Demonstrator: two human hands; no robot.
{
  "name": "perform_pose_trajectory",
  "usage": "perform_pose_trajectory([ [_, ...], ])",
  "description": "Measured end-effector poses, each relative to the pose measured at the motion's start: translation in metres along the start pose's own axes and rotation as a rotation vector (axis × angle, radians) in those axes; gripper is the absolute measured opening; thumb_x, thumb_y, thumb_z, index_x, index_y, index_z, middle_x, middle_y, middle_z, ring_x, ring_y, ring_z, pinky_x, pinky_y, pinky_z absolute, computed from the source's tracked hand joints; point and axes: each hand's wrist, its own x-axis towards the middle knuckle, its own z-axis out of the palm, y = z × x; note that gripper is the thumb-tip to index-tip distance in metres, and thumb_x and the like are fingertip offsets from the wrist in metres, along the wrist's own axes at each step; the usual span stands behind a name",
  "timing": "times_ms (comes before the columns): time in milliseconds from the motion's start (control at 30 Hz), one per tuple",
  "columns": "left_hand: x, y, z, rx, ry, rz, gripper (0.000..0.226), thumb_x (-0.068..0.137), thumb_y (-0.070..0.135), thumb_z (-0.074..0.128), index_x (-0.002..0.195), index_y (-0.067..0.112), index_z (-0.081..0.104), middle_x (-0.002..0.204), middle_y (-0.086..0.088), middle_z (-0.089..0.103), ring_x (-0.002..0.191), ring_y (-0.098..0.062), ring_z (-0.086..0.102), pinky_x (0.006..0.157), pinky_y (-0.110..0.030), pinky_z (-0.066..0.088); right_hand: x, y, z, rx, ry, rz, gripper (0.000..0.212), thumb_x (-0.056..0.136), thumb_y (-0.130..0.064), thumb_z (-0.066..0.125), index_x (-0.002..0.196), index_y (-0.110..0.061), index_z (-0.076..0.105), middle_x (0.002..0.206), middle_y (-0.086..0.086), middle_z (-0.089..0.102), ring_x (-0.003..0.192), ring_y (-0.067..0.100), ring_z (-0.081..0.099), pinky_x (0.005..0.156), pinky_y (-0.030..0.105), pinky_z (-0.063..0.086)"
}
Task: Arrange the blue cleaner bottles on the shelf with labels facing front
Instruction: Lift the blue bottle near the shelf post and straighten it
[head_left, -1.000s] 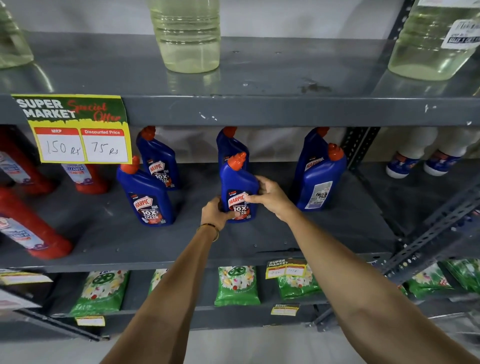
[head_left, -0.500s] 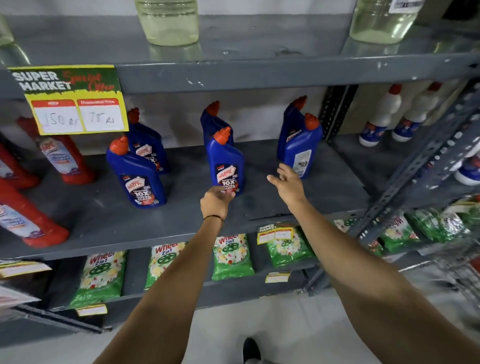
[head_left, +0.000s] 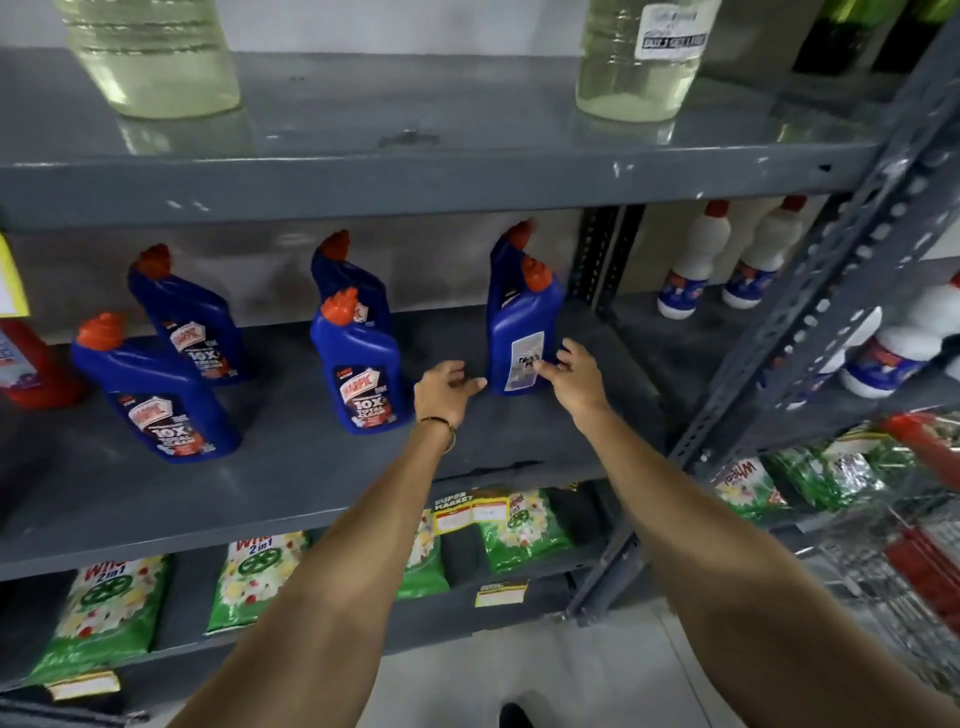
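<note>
top shelf: two big clear bottles (head_left: 156, 57) of pale yellowish liquid | far left: red bottle (head_left: 31, 364) by a yellow price tag (head_left: 10, 280) | next bay right: white bottles (head_left: 691, 265) with red caps | bottom shelf: green detergent packs (head_left: 104, 613), small yellow price tags (head_left: 501, 593) | floor: dark shoe tip (head_left: 514, 717)

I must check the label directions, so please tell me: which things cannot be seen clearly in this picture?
Head view only:
- Rear right blue bottle: label hidden behind the front right bottle.
- Rear middle bottle: label mostly covered by the front middle bottle.
- Yellow price tag: cut off by the left edge.
- Small print on the front right bottle's white label: blurred.
</note>
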Motion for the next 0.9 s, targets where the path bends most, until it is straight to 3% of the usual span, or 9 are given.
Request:
perform_pose_trajectory([
  [133, 0.021, 0.014, 0.028, -0.007, 0.014, 0.014, 0.06, 0.073, 0.01, 0.074, 0.126, 0.0, 0.05, 0.127, -0.02, 0.058, 0.115, -0.03, 0.057, 0.101, -0.04, 0.046, 0.029, 0.002, -0.017, -0.059, -0.101, 0.04, 0.077, 0.082, -0.019, 0.067, 0.145, -0.009, 0.024, 0.149, 0.018, 0.034, 0.135, 0.027, 0.039, 0.103, 0.032, 0.036],
  [267, 0.031, 0.021, 0.046, 0.028, 0.022, 0.042, 0.039, 0.075, 0.008, 0.071, 0.11, -0.002, 0.058, 0.115, -0.02, 0.065, 0.106, -0.033, 0.062, 0.092, -0.036, 0.049, 0.044, 0.0, -0.025, -0.071, -0.244, 0.006, 0.066, 0.084, -0.012, 0.064, 0.141, -0.007, 0.031, 0.143, 0.011, 0.043, 0.129, 0.023, 0.045, 0.096, 0.027, 0.038],
  [367, 0.032, 0.019, 0.051, -0.002, 0.012, 0.023, 0.036, 0.077, 0.007, 0.069, 0.11, -0.002, 0.057, 0.115, -0.019, 0.065, 0.105, -0.031, 0.062, 0.088, -0.032, 0.048, 0.051, 0.003, -0.025, -0.025, -0.328, -0.031, 0.057, 0.084, -0.006, 0.063, 0.135, -0.007, 0.039, 0.138, 0.012, 0.051, 0.123, 0.023, 0.051, 0.092, 0.026, 0.041],
  [567, 0.03, 0.016, 0.049, -0.107, 0.022, 0.035, 0.038, 0.073, 0.003, 0.072, 0.107, -0.003, 0.056, 0.114, -0.022, 0.065, 0.104, -0.032, 0.062, 0.093, -0.037, 0.05, 0.057, 0.004, -0.019, 0.014, -0.361, -0.054, 0.044, 0.085, -0.004, 0.061, 0.126, -0.002, 0.047, 0.127, 0.02, 0.059, 0.113, 0.031, 0.059, 0.088, 0.031, 0.051],
  [700, 0.025, 0.021, 0.05, -0.134, 0.053, 0.063, 0.04, 0.073, 0.02, 0.075, 0.105, 0.003, 0.057, 0.108, -0.015, 0.067, 0.093, -0.022, 0.063, 0.085, -0.032, 0.052, 0.056, 0.0, -0.024, 0.081, -0.345, -0.1, 0.035, 0.086, -0.008, 0.061, 0.119, -0.004, 0.052, 0.112, 0.012, 0.064, 0.089, 0.016, 0.063, 0.075, 0.021, 0.054],
  [800, 0.019, 0.03, 0.051, -0.213, 0.116, 0.047, 0.038, 0.067, 0.03, 0.079, 0.092, 0.012, 0.058, 0.098, -0.007, 0.065, 0.089, -0.021, 0.062, 0.081, -0.033, 0.054, 0.053, -0.008, -0.025, 0.128, -0.259, -0.101, 0.038, 0.085, -0.011, 0.062, 0.121, -0.004, 0.051, 0.108, 0.008, 0.061, 0.095, 0.019, 0.061, 0.079, 0.029, 0.053],
  [900, 0.013, 0.035, 0.046, -0.331, 0.068, 0.057, 0.024, 0.07, 0.023, 0.077, 0.087, 0.017, 0.06, 0.094, -0.006, 0.066, 0.088, -0.023, 0.064, 0.074, -0.036, 0.055, 0.049, -0.012, -0.025, 0.13, -0.234, -0.112, 0.036, 0.087, -0.015, 0.061, 0.12, -0.005, 0.052, 0.113, 0.009, 0.062, 0.103, 0.021, 0.06, 0.092, 0.038, 0.051],
])
